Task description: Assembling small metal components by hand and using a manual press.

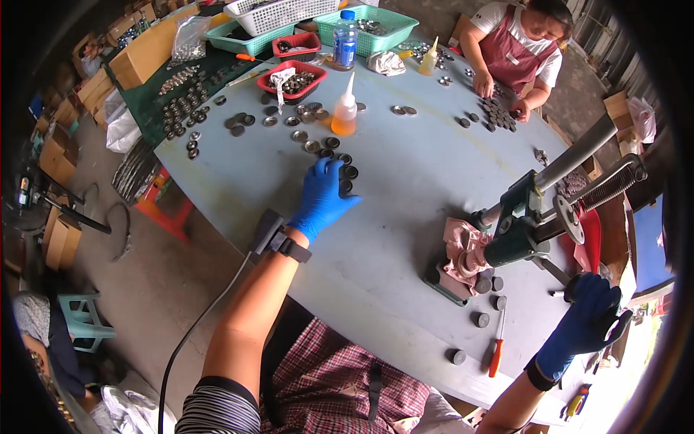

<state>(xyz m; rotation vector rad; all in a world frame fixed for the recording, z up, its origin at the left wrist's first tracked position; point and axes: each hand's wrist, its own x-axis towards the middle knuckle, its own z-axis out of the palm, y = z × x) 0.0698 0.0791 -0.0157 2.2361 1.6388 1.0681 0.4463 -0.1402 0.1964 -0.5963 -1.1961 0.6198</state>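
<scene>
My left hand [323, 201], in a blue glove, rests on the grey-blue table with thumb and fingers spread. Its fingers lie against a short row of black round caps [350, 172]; whether it grips one is hidden. My right hand [580, 323], also gloved in blue with darkened fingertips, is at the end of the lever [555, 273] of a green hand press [508, 249]. The fingers nearest the lever curl round its dark knob, and another finger sticks out. Pink cloth [463, 246] wraps the press base, with several dark round pieces [483, 284] beside it.
A red-handled screwdriver [497, 354] lies near the front edge. Beyond my left hand stands a squeeze bottle [345, 112] of orange liquid, among metal caps [300, 136]. Red trays [293, 81], baskets [282, 14] and a blue-capped bottle [345, 42] stand farther back. Across the table, a person [517, 50] handles caps.
</scene>
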